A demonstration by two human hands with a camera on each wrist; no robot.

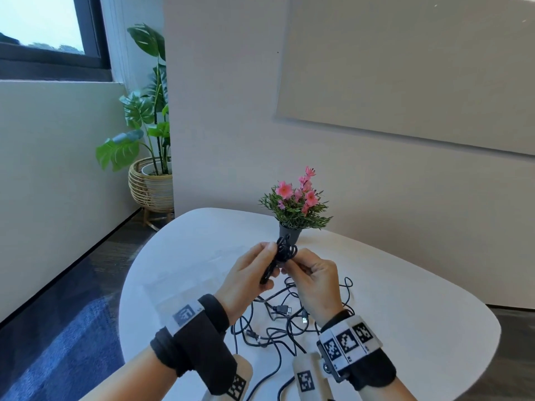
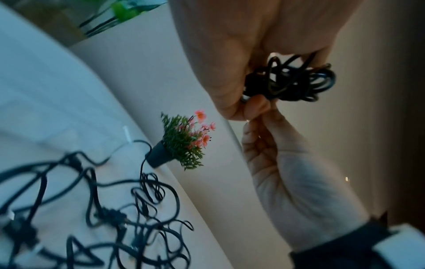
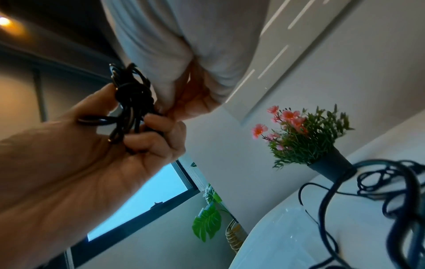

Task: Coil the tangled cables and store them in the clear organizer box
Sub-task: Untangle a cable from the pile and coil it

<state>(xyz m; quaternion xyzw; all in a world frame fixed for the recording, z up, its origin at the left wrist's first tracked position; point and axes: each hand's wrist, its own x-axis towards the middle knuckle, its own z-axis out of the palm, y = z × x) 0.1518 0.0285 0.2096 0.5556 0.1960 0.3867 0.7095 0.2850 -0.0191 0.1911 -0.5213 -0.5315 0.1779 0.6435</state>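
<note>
Both hands hold one coiled cable point(image 1: 285, 253) above the surface point(image 1: 405, 299): left grip point(image 1: 249, 277) wraps it, right grip point(image 1: 314, 280) pinches it. The tangled pile point(image 1: 278, 319) remains, and the clear organizer box point(image 1: 185, 282) looks empty.

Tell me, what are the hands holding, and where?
Both hold one small black coiled cable bundle above the table. The left hand grips its lower part; the right hand pinches its side.

Glossy black cable bundle point(image 2: 296, 81), smooth white table point(image 1: 390, 299)
</note>
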